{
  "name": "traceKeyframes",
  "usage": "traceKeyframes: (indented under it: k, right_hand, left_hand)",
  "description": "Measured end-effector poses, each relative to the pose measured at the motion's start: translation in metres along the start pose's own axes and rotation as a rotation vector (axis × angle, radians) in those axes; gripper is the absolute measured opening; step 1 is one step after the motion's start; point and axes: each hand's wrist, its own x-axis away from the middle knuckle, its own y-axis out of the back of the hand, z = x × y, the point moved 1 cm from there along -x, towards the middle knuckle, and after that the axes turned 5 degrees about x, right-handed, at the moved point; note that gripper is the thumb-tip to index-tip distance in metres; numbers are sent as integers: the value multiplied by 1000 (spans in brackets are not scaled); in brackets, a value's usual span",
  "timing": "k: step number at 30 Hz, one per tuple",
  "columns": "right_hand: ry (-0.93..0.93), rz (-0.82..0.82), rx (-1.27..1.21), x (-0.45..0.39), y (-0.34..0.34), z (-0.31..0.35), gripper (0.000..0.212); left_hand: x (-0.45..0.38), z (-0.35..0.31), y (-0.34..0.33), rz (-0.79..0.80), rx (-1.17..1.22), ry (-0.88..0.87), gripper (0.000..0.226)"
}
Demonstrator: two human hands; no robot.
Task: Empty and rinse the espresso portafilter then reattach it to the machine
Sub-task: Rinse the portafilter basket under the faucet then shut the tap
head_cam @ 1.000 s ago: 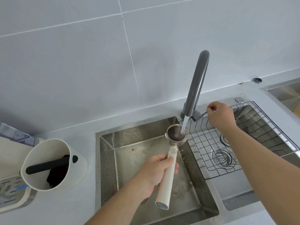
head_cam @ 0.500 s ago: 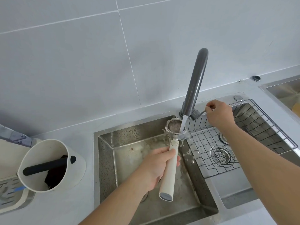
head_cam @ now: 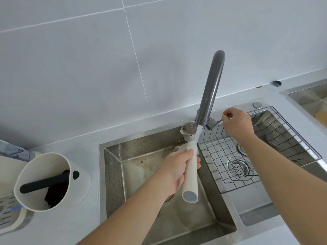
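Left hand [head_cam: 174, 171] is wrapped tight around the white handle of the portafilter [head_cam: 190, 171], basket end far, over the sink [head_cam: 113, 174]. Water stream [head_cam: 197, 137] hits the neck, not the basket, so it likely sprays outward. Right hand [head_cam: 236, 123] pinches the tap lever [head_cam: 215, 122] beside the faucet [head_cam: 210, 89]. Grounds remain, rinse incomplete.

Surface: pale grey countertop [head_cam: 85, 225] against tiled wall | Set in: steel sink [head_cam: 113, 174], two basins, wire rack [head_cam: 265, 156] in right basin | On top, left: white knock box [head_cam: 53, 183] with black bar, upright; espresso machine drip tray [head_cam: 10, 214] touching it, at frame edge | Rear right: small round metal fitting [head_cam: 277, 83]
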Motion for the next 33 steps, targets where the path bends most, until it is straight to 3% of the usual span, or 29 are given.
traceKeyframes:
  k: [20,27,33]
  right_hand:
    - [-6,-16,-15,0,-1,-1,19]
    - [-2,-8,-9,1,-1,0,19]
    - [-4,-10,-12,1,1,1,19]
  left_hand:
    - [16,22,45,-57,-269,184,30]
    - [17,12,48,-137,-573,18,18]
    - [14,19,53,-103,-589,-66,15]
